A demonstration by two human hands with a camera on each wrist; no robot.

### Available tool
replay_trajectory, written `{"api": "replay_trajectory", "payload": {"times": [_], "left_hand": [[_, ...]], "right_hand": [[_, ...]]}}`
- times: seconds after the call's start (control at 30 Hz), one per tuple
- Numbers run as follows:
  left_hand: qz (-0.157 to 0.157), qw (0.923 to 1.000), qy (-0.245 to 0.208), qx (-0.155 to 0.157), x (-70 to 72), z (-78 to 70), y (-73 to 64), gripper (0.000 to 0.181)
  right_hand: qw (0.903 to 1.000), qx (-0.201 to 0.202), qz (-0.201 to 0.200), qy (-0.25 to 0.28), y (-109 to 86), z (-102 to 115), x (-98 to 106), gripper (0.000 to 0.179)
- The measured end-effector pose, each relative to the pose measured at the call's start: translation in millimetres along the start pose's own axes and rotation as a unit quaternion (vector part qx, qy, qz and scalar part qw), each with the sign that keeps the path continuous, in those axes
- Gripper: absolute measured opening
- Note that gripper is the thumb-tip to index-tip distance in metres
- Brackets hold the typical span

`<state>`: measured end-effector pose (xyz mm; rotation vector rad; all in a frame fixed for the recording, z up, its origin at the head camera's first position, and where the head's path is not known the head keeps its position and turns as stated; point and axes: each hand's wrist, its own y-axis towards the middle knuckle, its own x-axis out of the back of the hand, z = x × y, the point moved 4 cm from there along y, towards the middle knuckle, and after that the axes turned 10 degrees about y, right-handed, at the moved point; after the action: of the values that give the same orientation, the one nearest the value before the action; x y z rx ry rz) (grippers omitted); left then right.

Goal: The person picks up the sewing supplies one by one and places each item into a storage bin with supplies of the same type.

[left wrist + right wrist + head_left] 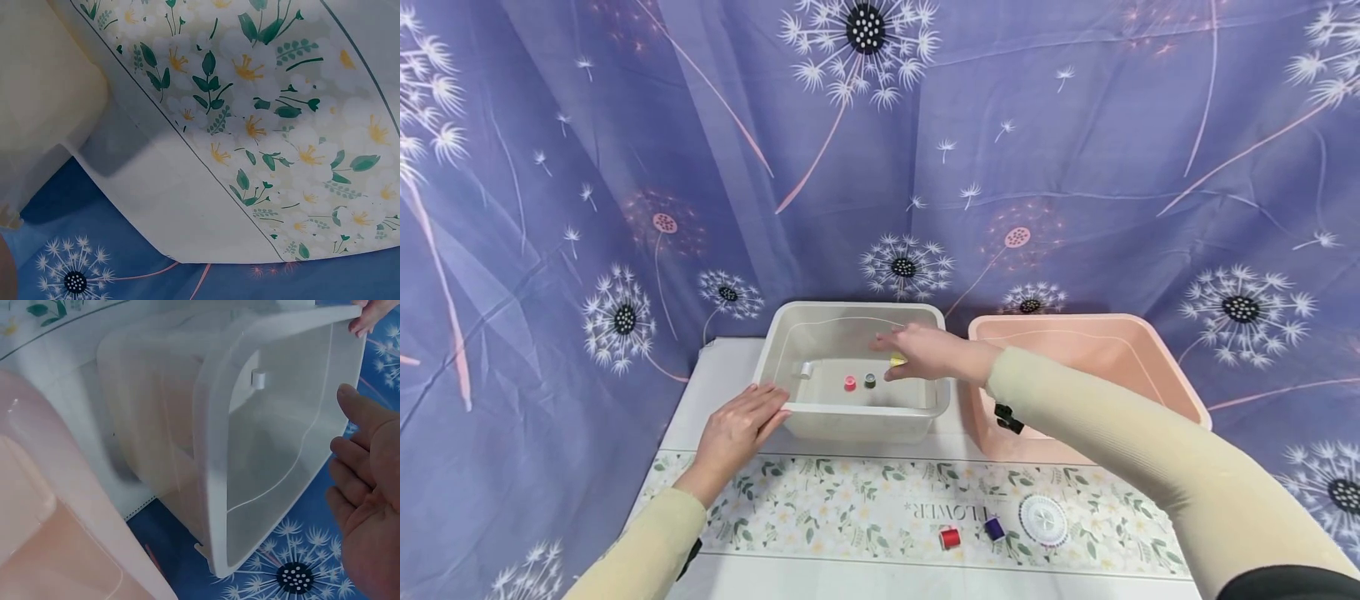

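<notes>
My right hand (917,350) reaches over the grey bin (857,422), fingers and thumb spread apart. A yellow thread spool (897,362) shows in the gap between thumb and fingers; the right wrist view shows nothing gripped in that hand (375,481). On the bin's floor are a pinkish-red spool (850,383), a dark spool (870,381) and a white spool (807,370). My left hand (741,425) rests on the bin's front left corner, fingers laid over the rim. The left wrist view misses that hand and takes in mostly the floral cloth (250,112).
Right of the grey bin stands a pink bin (1165,367), partly behind my right sleeve. In front, a red spool (950,538), a purple spool (994,528) and a round white pin wheel (1043,521) lie on the floral strip. A blue dandelion curtain (820,242) hangs behind.
</notes>
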<state>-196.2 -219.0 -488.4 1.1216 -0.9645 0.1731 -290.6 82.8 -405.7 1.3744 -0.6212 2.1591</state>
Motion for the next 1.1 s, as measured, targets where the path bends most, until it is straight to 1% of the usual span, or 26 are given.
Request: {"api": "replay_trajectory", "payload": {"times": [0.1, 0.17, 0.33, 0.53, 0.67, 0.83, 1.1], "left_hand": [[-0.001, 1.0000, 0.001, -0.002, -0.4, -0.1, -0.5, 0.069], [-0.001, 1.0000, 0.004, -0.002, -0.6, 0.1, -1.1, 0.069], [0.001, 0.9999, 0.010, -0.003, -1.0, 0.1, -2.0, 0.069], [0.001, 1.0000, 0.003, 0.000, -1.0, 0.2, -1.2, 0.070], [0.001, 1.0000, 0.000, 0.003, -0.7, 0.6, -0.9, 0.070], [0.003, 1.0000, 0.000, 0.004, -0.7, 1.0, -1.3, 0.070], [0.005, 1.0000, 0.000, 0.007, -0.6, 0.8, -1.4, 0.070]], "right_hand": [[0.9999, 0.015, -0.002, 0.000, -8.3, 3.5, -0.6, 0.063], [0.9995, 0.032, -0.009, 0.000, -12.8, 5.1, -1.1, 0.062], [0.9981, 0.056, -0.025, -0.002, -23.1, 5.4, -4.2, 0.060], [0.9975, 0.061, -0.033, 0.010, -36.1, 7.3, -7.9, 0.060], [0.9975, 0.055, -0.039, 0.023, -43.8, 9.6, -8.7, 0.061], [0.9974, 0.051, -0.046, 0.023, -51.7, 12.8, -8.9, 0.064], [0.9958, 0.071, -0.055, 0.016, -62.2, 24.5, -8.6, 0.062]]}}
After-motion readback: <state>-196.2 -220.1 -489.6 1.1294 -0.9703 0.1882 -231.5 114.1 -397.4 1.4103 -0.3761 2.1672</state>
